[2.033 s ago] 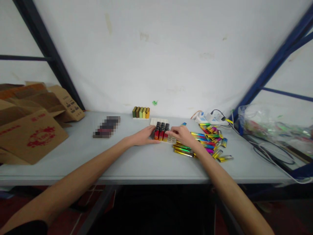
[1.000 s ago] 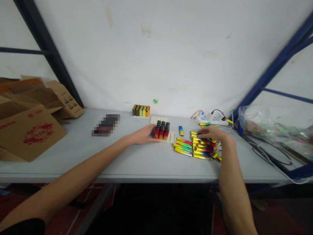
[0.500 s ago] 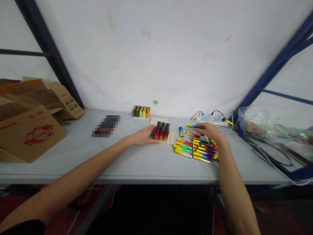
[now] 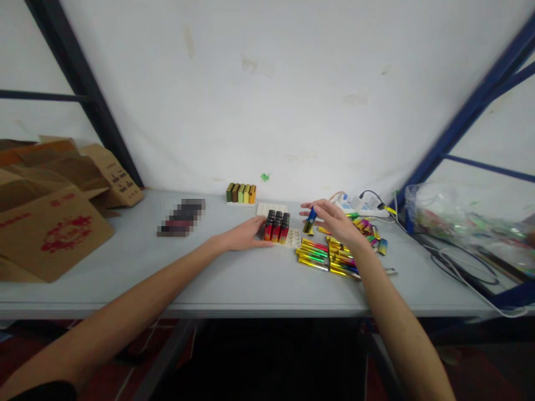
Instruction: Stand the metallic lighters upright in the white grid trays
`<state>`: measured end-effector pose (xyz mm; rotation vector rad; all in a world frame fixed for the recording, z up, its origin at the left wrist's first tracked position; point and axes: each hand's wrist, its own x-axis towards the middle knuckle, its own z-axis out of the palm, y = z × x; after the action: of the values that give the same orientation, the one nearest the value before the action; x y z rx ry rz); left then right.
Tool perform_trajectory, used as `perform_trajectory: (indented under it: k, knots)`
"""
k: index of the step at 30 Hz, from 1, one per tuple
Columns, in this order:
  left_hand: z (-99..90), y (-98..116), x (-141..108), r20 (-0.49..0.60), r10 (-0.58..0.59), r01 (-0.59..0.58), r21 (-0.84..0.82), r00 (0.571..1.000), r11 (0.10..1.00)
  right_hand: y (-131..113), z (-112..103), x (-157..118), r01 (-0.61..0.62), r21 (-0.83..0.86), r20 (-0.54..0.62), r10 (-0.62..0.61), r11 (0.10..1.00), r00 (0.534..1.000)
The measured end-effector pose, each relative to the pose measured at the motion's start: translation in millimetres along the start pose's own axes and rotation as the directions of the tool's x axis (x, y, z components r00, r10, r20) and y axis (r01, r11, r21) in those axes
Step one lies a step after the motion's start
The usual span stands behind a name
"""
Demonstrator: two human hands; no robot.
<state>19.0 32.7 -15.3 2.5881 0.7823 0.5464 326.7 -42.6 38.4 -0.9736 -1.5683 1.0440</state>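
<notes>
My left hand straddles the left end of a white tray, thumb at the front and fingers at the back. Upright red lighters with black tops fill the left part of this tray; the round holes to their right are bare. My right hand pinches a shiny blue-and-gold lighter, tilted, just right of the tray. Its other fingers stretch out behind the lighter. Under and beside the right wrist lies a pile of shiny gold, red, green and blue lighters, partly hidden by the forearm.
A second white tray lies behind the red lighters. Green-to-orange lighters stand near the wall. Left are a pixelated dark item and cardboard boxes. A power strip, cables and plastic bags are at right.
My right hand has moved left towards the tray, bringing a blue-and-gold lighter with it, now tilted steeply. My left hand stays at the tray's left end.
</notes>
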Motion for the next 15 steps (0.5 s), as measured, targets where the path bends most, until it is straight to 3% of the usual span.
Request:
perform_trajectory:
  k: [4, 10, 15]
  knots:
    - [-0.7, 1.8, -0.2, 0.004, 0.006, -0.006, -0.021, 1.000, 1.000, 0.9, 20.8, 1.3, -0.040, 0.127, 0.056, 0.034, 0.991, 0.998]
    - [-2.0, 1.8, 0.2, 0.013, -0.005, 0.005, -0.039, 1.000, 0.999, 9.0, 31.6, 9.9, 0.024, -0.023, 0.035, -0.023, 0.999, 0.999]
    - [-5.5, 4.7, -0.1, 0.023, -0.011, 0.012, -0.047, 1.000, 0.999, 6.8, 40.0, 7.0, -0.016, -0.025, 0.059, 0.017, 1.000, 0.998]
